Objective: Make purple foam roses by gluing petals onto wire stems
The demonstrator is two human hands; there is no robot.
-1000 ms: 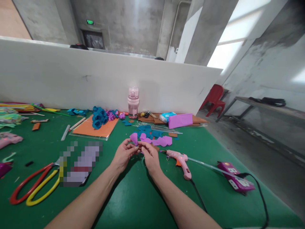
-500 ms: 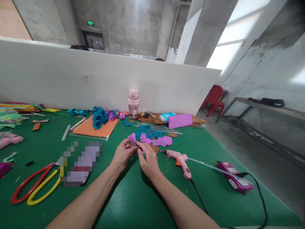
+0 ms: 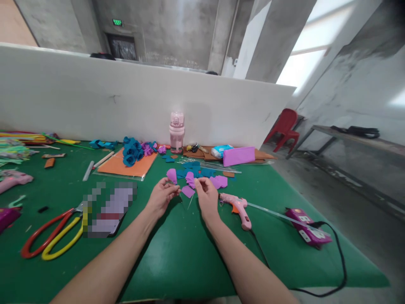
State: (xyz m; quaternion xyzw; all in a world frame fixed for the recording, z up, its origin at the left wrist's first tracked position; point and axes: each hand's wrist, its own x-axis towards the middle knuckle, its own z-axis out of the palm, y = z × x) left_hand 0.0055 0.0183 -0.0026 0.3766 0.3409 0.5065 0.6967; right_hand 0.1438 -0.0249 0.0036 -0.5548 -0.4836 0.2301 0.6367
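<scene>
Between the thumb and fingers of my left hand (image 3: pixel 161 196) is a purple paper flower (image 3: pixel 171 175), its petals curled and upright; a thin stem seems to run down below the fingers. My right hand (image 3: pixel 206 196) has its thumb and fingertips pinched together at the edge of a small stack of purple paper petals (image 3: pixel 190 179). Whether a petal is caught in that pinch is hidden. One loose purple petal (image 3: pixel 188 191) lies between the hands, and more purple pieces (image 3: pixel 219 182) lie just behind the right hand.
A pink glue gun (image 3: pixel 238 206) lies to the right, its cord running to a purple power strip (image 3: pixel 306 228). Scissors (image 3: pixel 53 236) and a blurred-out phone (image 3: pixel 110 211) are at left. Blue paper flowers (image 3: pixel 132 151), teal scraps (image 3: pixel 193 170) and a pink bottle (image 3: pixel 176 131) stand behind.
My hands have moved apart; the right hand has left the flower and shifted right to the purple petals. The left hand keeps the flower. The view has tilted slightly.
</scene>
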